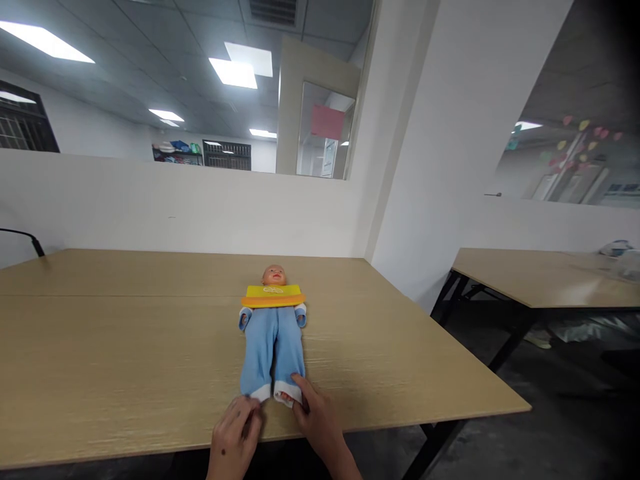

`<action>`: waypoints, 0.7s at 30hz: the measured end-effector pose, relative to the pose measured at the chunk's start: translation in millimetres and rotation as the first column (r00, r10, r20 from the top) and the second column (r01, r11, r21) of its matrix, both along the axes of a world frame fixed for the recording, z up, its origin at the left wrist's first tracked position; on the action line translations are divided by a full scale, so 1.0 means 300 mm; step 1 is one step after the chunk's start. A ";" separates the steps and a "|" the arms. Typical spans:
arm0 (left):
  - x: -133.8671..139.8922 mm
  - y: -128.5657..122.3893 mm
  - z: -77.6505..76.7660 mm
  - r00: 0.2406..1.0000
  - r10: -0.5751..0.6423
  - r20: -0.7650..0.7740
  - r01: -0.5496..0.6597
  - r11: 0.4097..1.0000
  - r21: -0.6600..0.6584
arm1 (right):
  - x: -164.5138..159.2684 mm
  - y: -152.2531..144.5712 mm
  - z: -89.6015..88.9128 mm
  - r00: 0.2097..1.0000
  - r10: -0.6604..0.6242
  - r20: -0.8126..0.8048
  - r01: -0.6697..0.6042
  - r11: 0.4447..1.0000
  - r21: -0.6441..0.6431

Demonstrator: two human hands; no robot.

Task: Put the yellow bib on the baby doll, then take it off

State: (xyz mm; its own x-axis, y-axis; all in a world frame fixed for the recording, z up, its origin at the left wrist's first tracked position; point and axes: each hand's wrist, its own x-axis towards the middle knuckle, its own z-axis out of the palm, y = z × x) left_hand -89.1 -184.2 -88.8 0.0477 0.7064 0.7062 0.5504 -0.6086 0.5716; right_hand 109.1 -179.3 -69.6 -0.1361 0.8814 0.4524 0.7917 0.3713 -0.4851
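Note:
A baby doll (275,275) lies on its back on the table, its head toward the far wall and its legs toward me. It wears light blue trousers (290,340) with white cuffs. A yellow piece with an orange lower band (273,297) lies across its chest. Curled fingers of my left hand (236,430) pinch the white cuff of the left trouser leg. My right hand (320,417) grips the cuff of the right leg at its outer side, where small toes show in the opening. The doll's left-side foot is hidden.
The wooden table (125,360) has its front edge just under my wrists and meets a white wall (200,213) at the back. A second table (560,277) stands to the right across a gap, with a clear plastic bag (627,265) on it. A thin black bent rod (35,245) stands at the far left.

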 end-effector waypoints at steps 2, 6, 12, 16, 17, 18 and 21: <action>-0.005 -0.002 0.000 1.000 0.011 0.018 -0.010 0.999 -0.046 | 0.001 -0.002 -0.005 1.000 0.013 -0.017 -0.014 1.000 -0.009; -0.033 0.003 -0.003 0.997 0.070 0.036 -0.061 0.974 -0.216 | 0.009 -0.011 -0.008 0.972 0.088 -0.216 -0.103 0.993 -0.058; -0.108 0.102 0.004 0.980 0.110 0.167 -0.024 0.894 -0.447 | 0.055 0.048 -0.005 0.789 -0.068 -0.611 -0.021 0.990 -0.137; -0.154 0.233 0.024 0.974 0.151 0.168 -0.052 0.873 -0.486 | 0.087 0.135 -0.016 0.704 -0.158 -0.693 0.013 0.978 -0.209; -0.162 0.268 0.031 0.975 0.156 0.161 -0.059 0.873 -0.485 | 0.092 0.157 -0.017 0.689 -0.159 -0.707 0.002 0.976 -0.218; -0.168 0.302 0.038 0.975 0.159 0.156 -0.065 0.873 -0.483 | 0.096 0.180 -0.017 0.672 -0.165 -0.722 -0.005 0.974 -0.227; -0.177 0.395 0.058 0.972 0.193 0.137 -0.100 0.861 -0.499 | 0.106 0.251 -0.008 0.634 -0.195 -0.748 0.010 0.970 -0.245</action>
